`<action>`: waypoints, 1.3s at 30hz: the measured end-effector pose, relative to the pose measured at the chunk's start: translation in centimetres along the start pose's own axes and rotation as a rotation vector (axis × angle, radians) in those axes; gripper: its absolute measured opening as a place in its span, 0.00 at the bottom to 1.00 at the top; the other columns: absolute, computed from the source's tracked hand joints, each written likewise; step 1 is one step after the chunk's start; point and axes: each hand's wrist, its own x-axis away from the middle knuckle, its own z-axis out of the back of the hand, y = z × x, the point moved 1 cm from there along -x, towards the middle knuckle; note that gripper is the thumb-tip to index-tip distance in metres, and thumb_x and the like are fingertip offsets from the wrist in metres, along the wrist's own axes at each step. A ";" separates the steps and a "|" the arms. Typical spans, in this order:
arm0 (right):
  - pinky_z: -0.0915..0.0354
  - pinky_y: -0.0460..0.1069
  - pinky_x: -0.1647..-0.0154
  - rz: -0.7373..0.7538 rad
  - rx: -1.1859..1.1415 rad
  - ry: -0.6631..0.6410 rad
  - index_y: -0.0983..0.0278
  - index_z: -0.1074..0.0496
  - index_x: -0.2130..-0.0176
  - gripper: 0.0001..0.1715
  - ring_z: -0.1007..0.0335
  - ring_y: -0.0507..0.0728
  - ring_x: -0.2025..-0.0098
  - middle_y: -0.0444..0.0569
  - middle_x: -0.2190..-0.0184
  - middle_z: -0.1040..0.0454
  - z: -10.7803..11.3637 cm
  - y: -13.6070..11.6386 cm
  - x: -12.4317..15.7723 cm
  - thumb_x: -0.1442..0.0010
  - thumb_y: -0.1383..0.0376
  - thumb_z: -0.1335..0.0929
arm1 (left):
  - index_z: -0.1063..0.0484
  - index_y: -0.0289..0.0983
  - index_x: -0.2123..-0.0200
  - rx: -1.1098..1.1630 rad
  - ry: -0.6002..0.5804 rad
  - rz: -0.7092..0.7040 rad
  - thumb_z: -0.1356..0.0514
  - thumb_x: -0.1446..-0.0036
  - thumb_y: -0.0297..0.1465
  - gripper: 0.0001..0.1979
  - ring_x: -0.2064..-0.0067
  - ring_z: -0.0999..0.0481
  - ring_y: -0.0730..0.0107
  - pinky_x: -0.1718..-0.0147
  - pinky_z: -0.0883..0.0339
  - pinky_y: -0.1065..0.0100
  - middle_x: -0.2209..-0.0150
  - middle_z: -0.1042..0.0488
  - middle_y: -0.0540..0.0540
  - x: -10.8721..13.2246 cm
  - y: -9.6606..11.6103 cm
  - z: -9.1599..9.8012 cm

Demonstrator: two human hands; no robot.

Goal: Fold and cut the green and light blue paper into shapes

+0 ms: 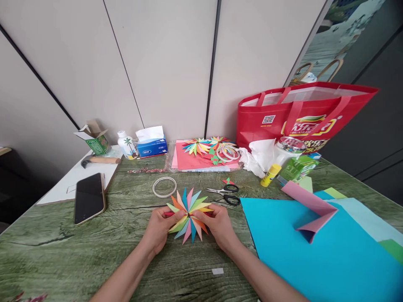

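A many-pointed paper star (pixel 189 228) in several colours is held between my two hands, low over the green table. My left hand (pixel 158 228) grips its left side, the thumb pressed near the centre. On the right side my right hand (pixel 220 224) pinches it the same way, with its thumb also near the middle. The fingers behind the points are partly hidden. Just beyond the star lie a roll of white tape (pixel 164 178) and black-handled scissors (pixel 225 193). A small whitish strip (pixel 217 271) rests on the table nearer to me.
Blue paper (pixel 299 247) with a folded pink sheet (pixel 315 207) covers the right side. A yellow glue stick (pixel 270 175), more paper stars (pixel 197 147) and a red bag (pixel 267 121) stand or lie behind. At left are a phone (pixel 90 198), hammer (pixel 100 160) and tissue pack (pixel 152 147).
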 end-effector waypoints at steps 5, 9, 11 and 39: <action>0.32 0.53 0.65 0.018 -0.016 -0.004 0.65 0.24 0.71 0.17 0.26 0.58 0.70 0.49 0.71 0.21 -0.1 0.1 -0.1 0.60 0.57 0.24 | 0.23 0.33 0.76 -0.007 0.011 -0.009 0.28 0.68 0.35 0.15 0.76 0.25 0.72 0.74 0.34 0.74 0.75 0.21 0.45 0.0 0.2 -0.2; 0.32 0.52 0.64 0.023 -0.022 -0.017 0.65 0.26 0.69 0.18 0.26 0.58 0.68 0.49 0.70 0.21 0.2 -0.1 -0.2 0.59 0.57 0.25 | 0.23 0.33 0.74 -0.036 0.018 0.026 0.28 0.68 0.35 0.16 0.75 0.24 0.71 0.73 0.32 0.74 0.75 0.21 0.46 0.0 0.9 -0.2; 0.32 0.51 0.64 0.024 -0.022 -0.035 0.65 0.27 0.68 0.19 0.26 0.58 0.67 0.49 0.69 0.21 0.3 -0.4 -0.2 0.59 0.58 0.24 | 0.23 0.33 0.71 -0.047 0.006 0.052 0.28 0.67 0.35 0.17 0.74 0.24 0.70 0.71 0.31 0.72 0.74 0.20 0.45 0.0 1.2 0.0; 0.33 0.50 0.66 0.000 -0.064 -0.022 0.66 0.25 0.68 0.19 0.26 0.58 0.69 0.49 0.70 0.20 0.8 0.4 -0.3 0.61 0.59 0.23 | 0.23 0.32 0.76 0.010 0.013 -0.033 0.28 0.66 0.35 0.14 0.74 0.25 0.71 0.72 0.31 0.74 0.75 0.21 0.44 -0.2 0.7 0.3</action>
